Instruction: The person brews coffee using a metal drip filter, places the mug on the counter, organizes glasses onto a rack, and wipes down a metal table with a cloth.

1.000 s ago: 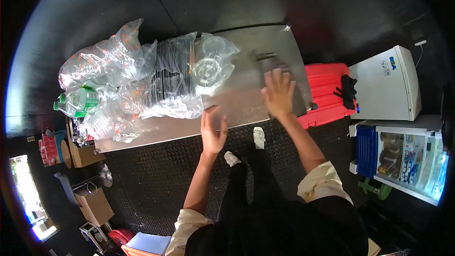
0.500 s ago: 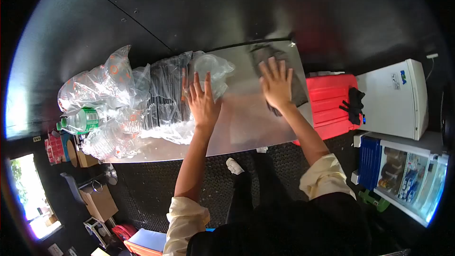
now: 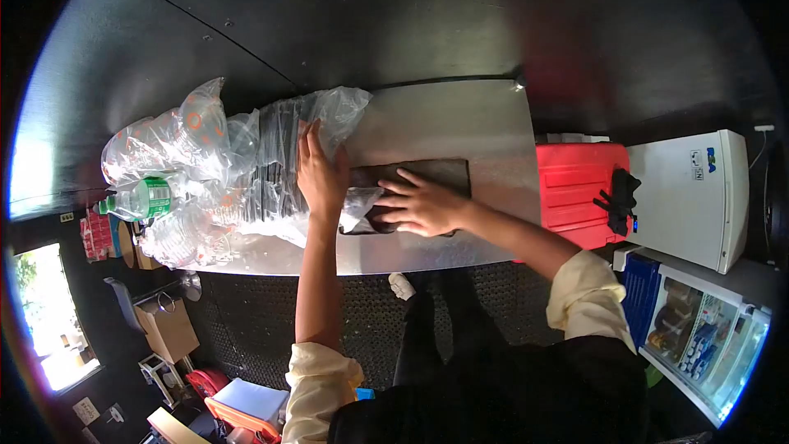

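Observation:
My right hand (image 3: 423,204) lies flat on a dark cloth (image 3: 450,176), fingers spread and pointing left across the metal tabletop (image 3: 489,119). My left hand (image 3: 322,179) rests against the right side of a clear plastic bag of stacked black items (image 3: 279,140). Its fingers are stretched out and pressed to the plastic, not wrapped round it. A loose flap of clear plastic (image 3: 358,204) touches the cloth's left end, between my two hands. What the black items are, I cannot tell.
Left on the table are clear bags with orange marks (image 3: 164,144) and a green-capped plastic bottle (image 3: 148,199). Right of the table stand a red plastic case (image 3: 575,189), a white fridge (image 3: 682,197) and a glass-door cooler (image 3: 699,333). A dark wall (image 3: 370,25) rises behind.
My right hand and the cloth have moved from the table's far right corner leftward and nearer, to the middle. My left hand has shifted slightly left, and the bag's right end is pushed left.

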### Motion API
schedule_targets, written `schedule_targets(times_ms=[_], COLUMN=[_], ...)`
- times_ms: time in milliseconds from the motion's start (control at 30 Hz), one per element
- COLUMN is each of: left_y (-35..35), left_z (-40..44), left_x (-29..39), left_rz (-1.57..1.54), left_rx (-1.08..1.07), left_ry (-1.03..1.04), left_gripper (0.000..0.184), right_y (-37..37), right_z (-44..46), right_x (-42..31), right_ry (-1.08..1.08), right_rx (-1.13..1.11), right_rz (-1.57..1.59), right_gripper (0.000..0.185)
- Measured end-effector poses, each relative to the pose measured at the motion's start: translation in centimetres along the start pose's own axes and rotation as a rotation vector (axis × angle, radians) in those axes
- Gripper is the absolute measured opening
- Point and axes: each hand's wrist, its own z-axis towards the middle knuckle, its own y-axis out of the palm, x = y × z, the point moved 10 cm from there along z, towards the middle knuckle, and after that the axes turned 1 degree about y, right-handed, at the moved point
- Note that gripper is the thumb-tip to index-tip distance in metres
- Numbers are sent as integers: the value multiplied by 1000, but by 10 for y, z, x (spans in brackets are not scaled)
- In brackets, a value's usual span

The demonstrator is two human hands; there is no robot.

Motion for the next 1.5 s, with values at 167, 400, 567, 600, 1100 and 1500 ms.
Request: schedule_targets(times_ms=[167, 400, 567, 600, 1100, 1500], left_y=[2, 11, 29, 32, -12, -16], left_z=[0, -6, -15, -18, -129, -150], left_x=[-2, 5, 9, 8, 30, -45], left_rz=[-6, 167, 234, 227, -10, 171], left_rx=[-37, 47, -21, -44, -252, -307], left_ry=[-50, 104, 134, 105, 325, 307], left_gripper=[51, 53, 55, 56, 73, 58], right_y=[-77, -4, -28, -49, -45, -74], right_z=[-16, -39, -67, -66, -175, -146], right_x=[116, -12, 16, 45, 53, 161], right_ry=[483, 103, 124, 234, 1337, 1282], right_rx=[423, 14, 88, 182, 683, 646], right_rz=[-212, -90, -22, -78, -526, -396], right_gripper=[46, 46, 52, 55, 64, 67])
